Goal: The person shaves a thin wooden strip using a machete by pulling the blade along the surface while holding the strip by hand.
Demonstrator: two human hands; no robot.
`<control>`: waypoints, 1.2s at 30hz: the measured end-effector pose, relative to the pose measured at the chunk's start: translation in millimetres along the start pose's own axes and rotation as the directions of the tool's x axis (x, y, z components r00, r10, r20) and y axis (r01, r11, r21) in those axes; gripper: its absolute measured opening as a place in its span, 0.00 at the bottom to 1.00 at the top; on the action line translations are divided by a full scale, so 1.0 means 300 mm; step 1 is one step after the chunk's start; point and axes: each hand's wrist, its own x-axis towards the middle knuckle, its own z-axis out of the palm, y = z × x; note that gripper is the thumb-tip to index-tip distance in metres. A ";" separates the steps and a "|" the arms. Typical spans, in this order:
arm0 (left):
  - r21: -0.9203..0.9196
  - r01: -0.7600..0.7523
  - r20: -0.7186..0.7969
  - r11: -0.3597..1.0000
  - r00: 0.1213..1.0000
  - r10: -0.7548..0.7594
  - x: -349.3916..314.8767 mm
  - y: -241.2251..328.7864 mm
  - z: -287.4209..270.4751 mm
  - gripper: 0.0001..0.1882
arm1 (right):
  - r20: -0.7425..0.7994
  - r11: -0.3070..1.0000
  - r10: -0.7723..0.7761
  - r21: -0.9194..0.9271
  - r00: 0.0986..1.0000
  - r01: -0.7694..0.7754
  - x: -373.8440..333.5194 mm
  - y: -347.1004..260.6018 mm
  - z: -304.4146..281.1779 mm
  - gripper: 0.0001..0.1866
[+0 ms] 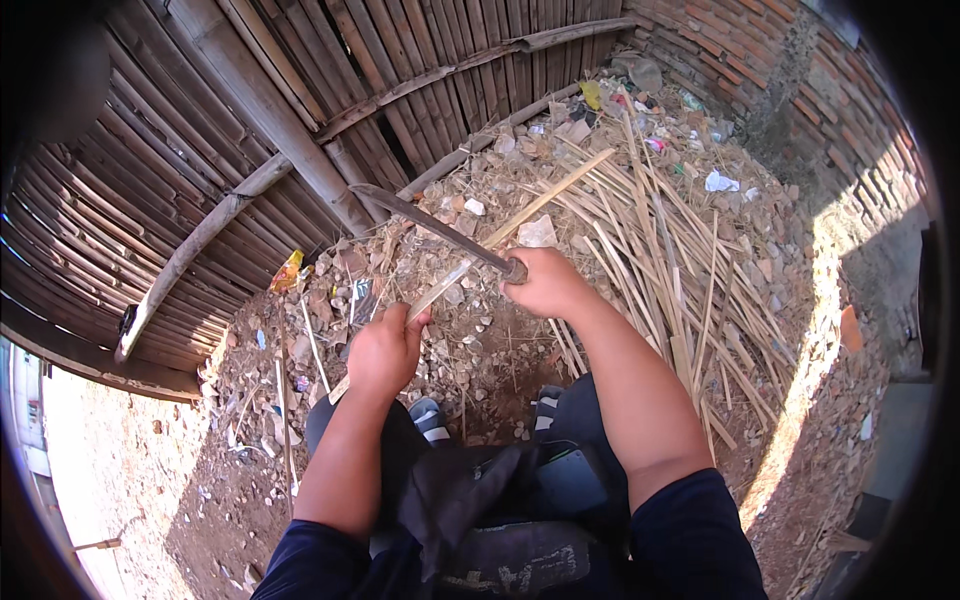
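Observation:
My left hand (382, 350) is closed around a long pale bamboo strip (548, 200). The strip slants from beside my left knee up to the far right. In my right hand (546, 285) is the handle of a sickle (440, 228), its dark blade reaching to the upper left with a hooked tip. The blade lies across the strip, a little beyond my left hand; whether its edge bites into the strip I cannot tell. My right fingers wrap the handle just behind the metal collar.
A heap of split bamboo strips (665, 270) lies on the ground to the right. A bamboo wall (400, 70) with poles rises at the far left, a brick wall (730, 45) at the far right. Stones and litter, including a yellow wrapper (287, 271), cover the dirt around my sandalled feet.

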 end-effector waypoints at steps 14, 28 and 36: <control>-0.050 0.058 0.165 0.997 0.985 -0.049 -0.243 0.043 -0.187 0.14 | 0.041 0.988 -0.127 -0.088 0.991 0.131 -0.127 -0.134 -0.001 0.17; -0.111 0.367 0.210 0.924 0.917 -0.339 -0.579 -0.094 -0.321 0.15 | 0.426 0.891 -0.305 -0.186 0.851 0.413 -0.174 -0.265 0.145 0.18; -0.099 0.487 0.329 0.868 0.839 -0.433 -0.714 -0.134 -0.354 0.13 | 0.514 0.891 -0.232 -0.228 0.826 0.392 -0.153 -0.233 0.217 0.19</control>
